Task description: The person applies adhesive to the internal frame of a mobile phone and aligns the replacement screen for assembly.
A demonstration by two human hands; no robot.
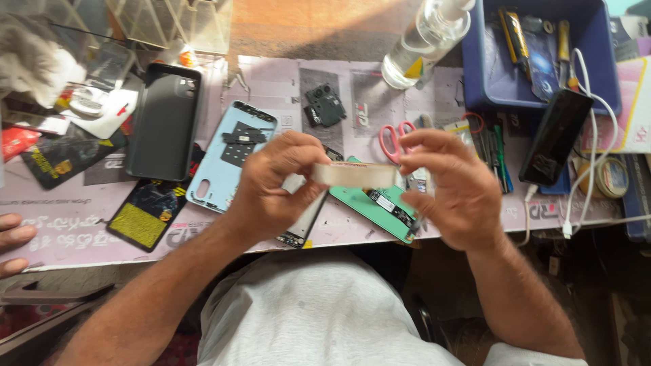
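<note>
1. Broadly, the bench point(420, 81) fills the upper half of the view, covered by a pale printed mat and strewn with phone parts and tools.
2. At 1 o'clock a blue tray point(542, 95) holds screwdrivers and small tools; a dark phone point(555, 135) leans against its lower edge, with a white cable looped beside it.
3. At 10 o'clock lies a black phone case point(165, 122), inner side up, and just right of it a light blue back cover point(227, 166) with black parts stuck to its inside.
4. At 12 o'clock a clear spray bottle point(427, 41) stands tilted in the view.
5. Near centre, the left hand point(271, 186) and right hand point(454, 190) are raised above the bench, both pinched shut on a flat, pale tape roll point(356, 175), one hand at each end, seen edge-on.
6. Under the hands rests an opened phone with a green board point(376, 207) exposed, partly hidden, so its state is hard to read.
7. At 1 o'clock from the tape, pink-handled scissors point(392, 139) lie untouched.
8. Judging from this, disassembly looks done: the cover is off and the parts are spread out. The tape is only held, with no strip visibly pulled free, so taping and closing up appear still to come.
9. At 9 o'clock, fingers of another person's hand point(13, 237) rest on the bench edge.
</note>
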